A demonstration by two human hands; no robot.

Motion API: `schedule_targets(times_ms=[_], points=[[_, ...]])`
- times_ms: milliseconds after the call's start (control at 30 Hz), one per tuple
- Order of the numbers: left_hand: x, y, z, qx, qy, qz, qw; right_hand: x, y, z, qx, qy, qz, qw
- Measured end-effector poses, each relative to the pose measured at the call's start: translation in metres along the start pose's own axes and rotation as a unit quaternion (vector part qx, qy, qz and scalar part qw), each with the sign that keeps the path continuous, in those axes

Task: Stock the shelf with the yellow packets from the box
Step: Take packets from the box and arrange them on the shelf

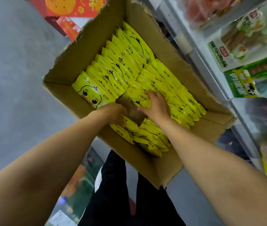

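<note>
Flanking the open box (74, 62): grey floor (15, 70), stocked shelf (211, 66).

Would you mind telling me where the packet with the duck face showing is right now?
In the head view, the duck-face packet stands at the near end of the left row in the cardboard box, just beyond the left hand.

I am looking at a shop: a white shelf (211, 66) carries packaged snacks (243, 43), a cardboard box (84, 51) holds identical yellow packets (121, 62), and red boxed goods (74, 5) stand beyond.
</note>
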State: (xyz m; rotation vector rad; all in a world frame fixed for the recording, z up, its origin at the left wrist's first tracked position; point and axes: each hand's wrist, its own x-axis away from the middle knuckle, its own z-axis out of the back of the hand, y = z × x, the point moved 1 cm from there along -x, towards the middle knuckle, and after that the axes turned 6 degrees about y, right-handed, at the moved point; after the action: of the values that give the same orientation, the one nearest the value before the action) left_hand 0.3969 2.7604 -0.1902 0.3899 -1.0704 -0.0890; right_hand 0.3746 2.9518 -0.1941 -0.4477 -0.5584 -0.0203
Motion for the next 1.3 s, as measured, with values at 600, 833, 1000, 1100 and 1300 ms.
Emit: schedule_targets(times_ms=[600, 833, 1000, 1100, 1300], points=[[-0.016, -0.012, 0.001, 0.045, 0.065, -0.048, 0.996, -0.016, -0.005, -0.021, 0.051, 0.086, -0.033, 0.994], [0.005, -0.016, 0.014, 0.104, 0.082, -0.064, 0.989, -0.003, 0.001, -0.013, -0.024, 0.061, -0.016, 0.998], [0.001, -0.022, 0.017, 0.13, 0.088, -0.067, 0.985, -0.008, -0.002, -0.022, 0.04, 0.074, -0.014, 0.996], [-0.005, -0.025, 0.016, 0.135, 0.077, -0.071, 0.985, -0.012, -0.002, -0.029, 0.093, 0.069, -0.01, 0.993], [-0.004, -0.024, 0.017, 0.141, 0.063, -0.065, 0.986, -0.018, 0.001, -0.028, 0.041, 0.028, -0.029, 0.998]])
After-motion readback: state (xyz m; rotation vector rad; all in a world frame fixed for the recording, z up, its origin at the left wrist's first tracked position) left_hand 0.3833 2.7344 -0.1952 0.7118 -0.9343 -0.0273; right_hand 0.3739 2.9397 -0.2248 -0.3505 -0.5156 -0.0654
